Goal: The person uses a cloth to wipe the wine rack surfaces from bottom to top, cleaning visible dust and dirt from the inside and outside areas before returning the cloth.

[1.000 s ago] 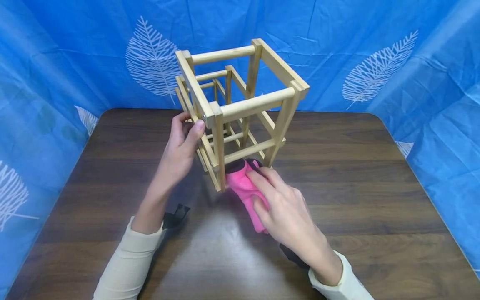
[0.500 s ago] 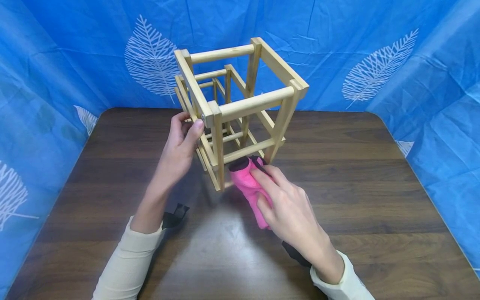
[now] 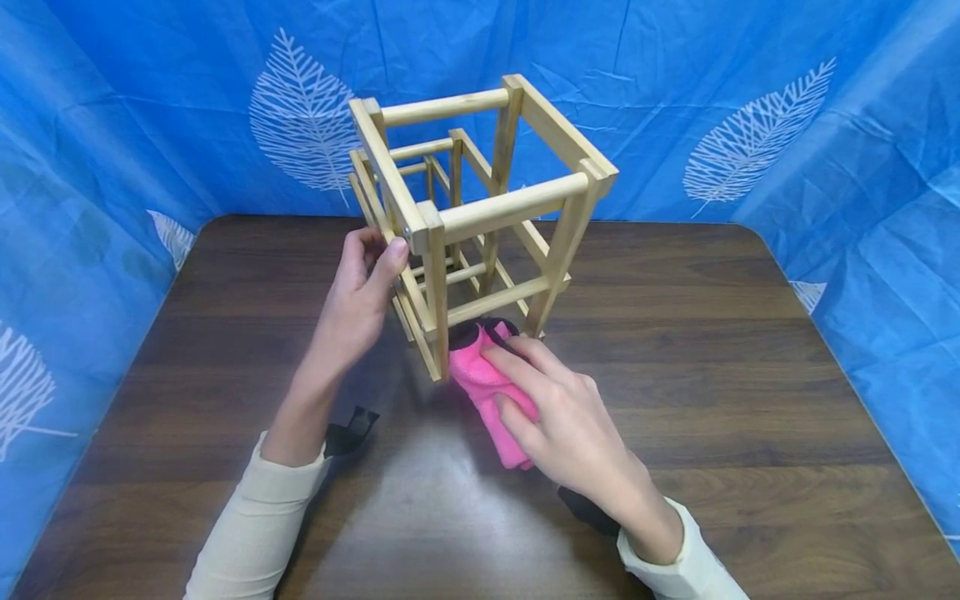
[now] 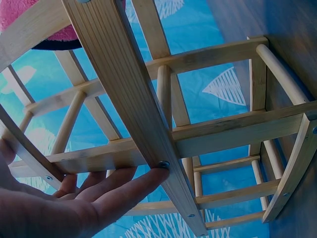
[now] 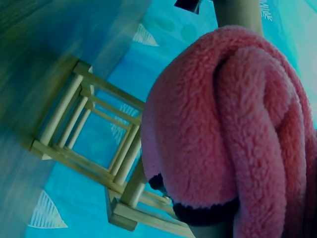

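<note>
A pale wooden rack [image 3: 513, 207] of slats and round rungs stands tilted on the table in the head view. My left hand [image 3: 348, 312] grips its left side, thumb on the near slat; in the left wrist view the fingers [image 4: 131, 191] reach under a slat. My right hand [image 3: 573, 425] holds a bunched pink fluffy cloth [image 3: 483, 387] with dark edging at the rack's lower front. There the cloth hides most of the lowest front rung. Bulky folds of the cloth [image 5: 193, 134] fill much of the right wrist view, hiding the right fingers.
The dark wood-grain table [image 3: 750, 375] extends around the rack on every side. Blue curtains [image 3: 600, 50] with white leaf prints hang behind it and at both sides. A black strap [image 3: 351, 432] hangs at the left wrist, another [image 3: 588, 510] at the right.
My right hand and the cloth shifted slightly right and up along the lower front, then back left and down. The rack and my left hand stay in place.
</note>
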{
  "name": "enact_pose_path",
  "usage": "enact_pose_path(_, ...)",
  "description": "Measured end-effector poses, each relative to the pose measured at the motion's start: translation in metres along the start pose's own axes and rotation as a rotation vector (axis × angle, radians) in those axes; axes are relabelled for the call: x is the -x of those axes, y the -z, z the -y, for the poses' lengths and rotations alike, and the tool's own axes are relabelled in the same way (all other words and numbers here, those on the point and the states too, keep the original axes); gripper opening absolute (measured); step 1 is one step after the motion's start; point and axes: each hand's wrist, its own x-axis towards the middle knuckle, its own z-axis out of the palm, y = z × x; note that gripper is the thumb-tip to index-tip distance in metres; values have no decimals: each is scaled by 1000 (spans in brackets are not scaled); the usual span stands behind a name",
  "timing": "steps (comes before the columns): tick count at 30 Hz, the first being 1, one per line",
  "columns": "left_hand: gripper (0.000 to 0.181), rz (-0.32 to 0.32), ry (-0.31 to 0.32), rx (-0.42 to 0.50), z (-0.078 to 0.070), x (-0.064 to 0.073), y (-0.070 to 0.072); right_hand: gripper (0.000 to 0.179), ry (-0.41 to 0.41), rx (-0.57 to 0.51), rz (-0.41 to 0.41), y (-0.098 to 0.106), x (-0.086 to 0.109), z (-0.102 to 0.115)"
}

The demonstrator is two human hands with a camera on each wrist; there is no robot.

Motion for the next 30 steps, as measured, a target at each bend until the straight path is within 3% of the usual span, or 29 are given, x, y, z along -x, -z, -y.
enact_pose_path(7, 54, 9, 7, -13, 0, 0, 1, 47, -1, 44, -8, 9, 5, -4)
enact_pose_path(11, 54, 12, 7, -11, 0, 0, 1, 44, -6, 59, -54, 19, 9, -5)
enact_pose_path(15, 52, 11, 0, -4, 1, -1, 1, 39, 6, -9, -181, 35, 11, 2)
enact_pose_path(19, 51, 8, -9, -3, 1, -1, 2, 34, 78, -119, -338, 46, 10, 12)
enact_pose_path(24, 50, 5, -12, -8, 1, -1, 2, 44, 154, -255, -449, 48, 8, 19)
enact_pose_path(30, 50, -4, -15, -7, 2, -1, 2, 38, 167, -369, -591, 47, 9, 18)
